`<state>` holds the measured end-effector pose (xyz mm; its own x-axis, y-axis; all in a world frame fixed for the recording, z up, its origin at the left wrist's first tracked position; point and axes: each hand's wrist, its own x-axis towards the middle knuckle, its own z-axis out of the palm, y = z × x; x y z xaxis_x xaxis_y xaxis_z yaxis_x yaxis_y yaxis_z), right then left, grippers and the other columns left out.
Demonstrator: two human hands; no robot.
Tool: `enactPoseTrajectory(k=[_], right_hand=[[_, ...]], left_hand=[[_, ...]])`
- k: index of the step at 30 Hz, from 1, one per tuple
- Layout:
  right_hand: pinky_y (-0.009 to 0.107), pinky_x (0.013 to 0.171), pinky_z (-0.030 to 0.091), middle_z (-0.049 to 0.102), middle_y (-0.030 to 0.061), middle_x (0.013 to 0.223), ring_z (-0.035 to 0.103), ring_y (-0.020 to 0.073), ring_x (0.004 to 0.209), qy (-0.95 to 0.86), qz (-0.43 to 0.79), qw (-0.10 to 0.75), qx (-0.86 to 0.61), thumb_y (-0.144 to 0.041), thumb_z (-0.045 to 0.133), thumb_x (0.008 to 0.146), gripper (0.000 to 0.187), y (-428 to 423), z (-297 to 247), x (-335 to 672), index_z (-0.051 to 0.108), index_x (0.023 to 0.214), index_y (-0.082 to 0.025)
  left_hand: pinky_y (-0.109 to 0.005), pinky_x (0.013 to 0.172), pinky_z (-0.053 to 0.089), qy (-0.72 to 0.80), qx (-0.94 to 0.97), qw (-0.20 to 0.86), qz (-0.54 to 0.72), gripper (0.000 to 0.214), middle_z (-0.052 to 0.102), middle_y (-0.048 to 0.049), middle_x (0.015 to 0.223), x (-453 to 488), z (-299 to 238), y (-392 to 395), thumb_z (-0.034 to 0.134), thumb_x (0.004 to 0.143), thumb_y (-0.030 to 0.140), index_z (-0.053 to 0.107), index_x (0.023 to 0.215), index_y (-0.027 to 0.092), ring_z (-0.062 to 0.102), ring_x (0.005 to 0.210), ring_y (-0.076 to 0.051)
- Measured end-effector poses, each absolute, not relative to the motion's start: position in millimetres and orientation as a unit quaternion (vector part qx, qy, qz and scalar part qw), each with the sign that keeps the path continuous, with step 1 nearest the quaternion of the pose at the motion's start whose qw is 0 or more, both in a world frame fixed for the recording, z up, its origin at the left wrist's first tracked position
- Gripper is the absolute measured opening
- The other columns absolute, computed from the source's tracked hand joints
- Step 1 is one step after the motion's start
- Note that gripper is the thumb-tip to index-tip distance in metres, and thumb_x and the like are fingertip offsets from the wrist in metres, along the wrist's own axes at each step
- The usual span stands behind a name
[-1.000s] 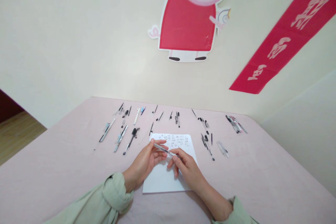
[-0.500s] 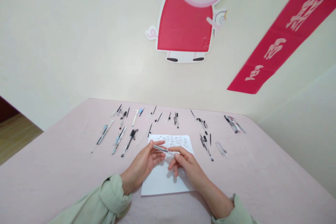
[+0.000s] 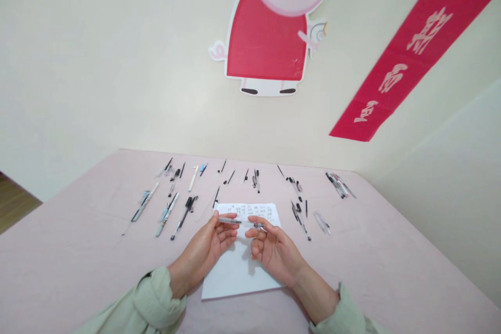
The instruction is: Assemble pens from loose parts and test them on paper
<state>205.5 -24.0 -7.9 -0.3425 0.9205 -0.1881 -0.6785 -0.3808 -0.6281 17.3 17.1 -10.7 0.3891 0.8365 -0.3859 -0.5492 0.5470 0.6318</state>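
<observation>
Presently noted left hand (image 3: 209,244) drawn into a narrow pinch on the left part of a clear pen (image 3: 230,221), and right hand (image 3: 276,251) likewise narrowed around the right end. Located the pen nearly level, in front of the upper part of a white sheet (image 3: 227,277). Could not tell one piece from two parts butted together.

Traced the far edge of the pink surface (image 3: 58,271) along the wall (image 3: 117,73); followed the left edge slanting down toward the lower left. Found broad open room outside the left sleeve (image 3: 156,297) and outside the right sleeve (image 3: 340,313). Found tighter room beyond the sheet, with small pen parts (image 3: 256,181) strewn near the far edge. Observed more pens (image 3: 167,215) left of the sheet, clear tubes (image 3: 322,223) to the right, and a bunch of pens (image 3: 340,185) near the far right corner.

Could not read the sheet's writing: too small. Noted the pen's ends partly covered by fingers, the sheet's right edge partly behind the right hand, the surface's near edge out of frame, and a red banner (image 3: 391,75) and cut-out figure (image 3: 266,36) cropped above.
</observation>
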Motion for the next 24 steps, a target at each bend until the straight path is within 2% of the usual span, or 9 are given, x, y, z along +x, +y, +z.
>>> enactPoseTrajectory(k=[8,14,24], right_hand=[[0.027,0.065,0.05,0.073,0.007,0.092,0.063,0.0122,0.061,-0.23,0.78,0.52,-0.26,-0.033,0.057,0.088,0.032,-23.2,-14.9,205.9,0.061,0.114,-0.015],[0.025,0.064,0.049,0.073,0.006,0.089,0.062,0.011,0.06,-0.229,0.767,0.53,-0.279,-0.033,0.059,0.087,0.03,-23.6,-16.5,205.7,0.061,0.112,-0.015],[0.024,0.064,0.048,0.072,0.0052,0.088,0.06,0.01,0.06,-0.234,0.756,0.536,-0.296,-0.033,0.064,0.086,0.029,-24.8,-19.1,204.3,0.061,0.111,-0.017]], left_hand=[[-0.024,0.075,0.053,0.327,0.242,0.811,0.421,0.021,0.069,-0.0076,0.09,16.0,-12.4,15.4,0.051,0.094,0.028,0.067,0.102,0.015,0.065,0.079,-0.013],[-0.026,0.079,0.052,0.32,0.269,0.808,0.417,0.022,0.068,-0.0085,0.098,15.0,-13.8,14.4,0.055,0.092,0.031,0.067,0.102,0.016,0.064,0.082,-0.014],[-0.026,0.08,0.051,0.33,0.269,0.801,0.42,0.021,0.069,-0.0087,0.094,16.4,-2.4,10.7,0.058,0.091,0.032,0.068,0.099,0.015,0.064,0.081,-0.014]])
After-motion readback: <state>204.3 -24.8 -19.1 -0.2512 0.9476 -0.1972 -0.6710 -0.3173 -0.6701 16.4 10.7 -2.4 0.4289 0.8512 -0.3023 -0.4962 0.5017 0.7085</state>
